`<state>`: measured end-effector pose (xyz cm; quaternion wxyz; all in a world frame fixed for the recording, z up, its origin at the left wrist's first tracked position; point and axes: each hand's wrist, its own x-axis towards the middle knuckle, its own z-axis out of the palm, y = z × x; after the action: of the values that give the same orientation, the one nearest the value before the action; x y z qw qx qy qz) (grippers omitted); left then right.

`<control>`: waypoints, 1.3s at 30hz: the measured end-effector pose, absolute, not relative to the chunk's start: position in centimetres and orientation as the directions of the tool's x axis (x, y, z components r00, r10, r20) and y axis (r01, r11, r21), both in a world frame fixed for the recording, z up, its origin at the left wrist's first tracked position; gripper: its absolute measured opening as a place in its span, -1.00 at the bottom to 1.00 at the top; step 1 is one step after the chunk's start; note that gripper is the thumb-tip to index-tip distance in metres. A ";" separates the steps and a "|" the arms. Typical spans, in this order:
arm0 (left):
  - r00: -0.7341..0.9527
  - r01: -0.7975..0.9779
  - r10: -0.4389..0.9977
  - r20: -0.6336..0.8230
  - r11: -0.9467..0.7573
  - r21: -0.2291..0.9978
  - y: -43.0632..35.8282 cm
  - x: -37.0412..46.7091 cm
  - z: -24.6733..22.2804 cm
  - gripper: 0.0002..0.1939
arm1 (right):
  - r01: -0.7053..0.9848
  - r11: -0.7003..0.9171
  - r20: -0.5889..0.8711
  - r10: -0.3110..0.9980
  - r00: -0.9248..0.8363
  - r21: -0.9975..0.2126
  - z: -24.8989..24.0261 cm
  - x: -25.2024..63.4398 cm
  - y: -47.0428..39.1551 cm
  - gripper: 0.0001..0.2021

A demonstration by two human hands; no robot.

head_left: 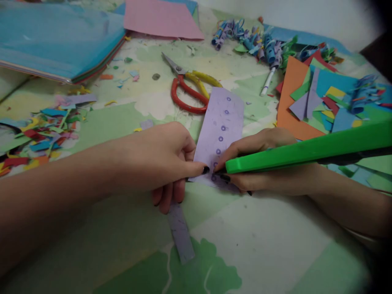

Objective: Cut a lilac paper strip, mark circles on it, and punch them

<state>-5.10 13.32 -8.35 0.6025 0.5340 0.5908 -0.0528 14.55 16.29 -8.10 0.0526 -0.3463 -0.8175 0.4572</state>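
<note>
A purple paper strip (228, 122) lies on the patterned tablecloth, with a column of small drawn circles down its middle. My left hand (171, 159) pinches the strip's lower left edge, thumb on top and the other fingers curled beneath. Closed round a green pen or cutter-like tool (275, 157), my right hand (260, 163) rests over the lower right of the strip. The tool's tip is hidden at my fingertips, by the lowest circles. Another narrow purple piece (181, 234) lies below my left hand.
Scissors with red and yellow handles (190, 92) lie beyond the strip. Paper scraps (45, 134) are heaped at left. At right are an orange sheet (292, 106) and mixed cuttings, with curled paper pieces (269, 47) behind. A blue stack (61, 41) and pink sheet (162, 18) lie at the back.
</note>
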 end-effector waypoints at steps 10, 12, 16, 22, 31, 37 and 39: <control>0.330 0.678 0.570 -0.752 0.411 0.609 13.3 -5.4 -8.4 -0.74 | 0.539 0.369 -0.225 0.627 -0.746 -0.757 -8.0 14.5 16.2 -0.80; 0.333 0.684 0.568 -0.753 0.404 0.608 13.3 -5.5 -8.4 -0.75 | 0.543 0.364 -0.228 0.632 -0.741 -0.756 -8.0 14.5 16.2 -0.80; 0.308 0.692 0.568 -0.764 0.418 0.589 13.2 -5.5 -8.5 -0.76 | 0.543 0.370 -0.212 0.646 -0.734 -0.754 -8.1 14.5 16.1 -0.82; 0.315 0.669 0.567 -0.761 0.436 0.602 13.2 -5.3 -8.4 -0.76 | 0.543 0.349 -0.216 0.655 -0.724 -0.764 -8.1 14.5 16.1 -0.83; 0.340 0.674 0.569 -0.749 0.408 0.616 13.2 -5.5 -8.4 -0.75 | 0.552 0.367 -0.216 0.652 -0.726 -0.749 -8.1 14.5 16.1 -0.83; 0.306 0.702 0.569 -0.763 0.406 0.585 13.2 -5.4 -8.4 -0.75 | 0.542 0.414 -0.174 0.655 -0.735 -0.732 -8.2 14.4 16.0 -0.85; 0.304 0.697 0.566 -0.766 0.416 0.584 13.3 -5.3 -8.3 -0.77 | 0.543 0.412 -0.175 0.657 -0.734 -0.732 -8.2 14.4 16.0 -0.86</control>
<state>-5.30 13.28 -8.33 0.6026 0.5375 0.5873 -0.0541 14.35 15.99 -8.19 0.0698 -0.3582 -0.8373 0.4070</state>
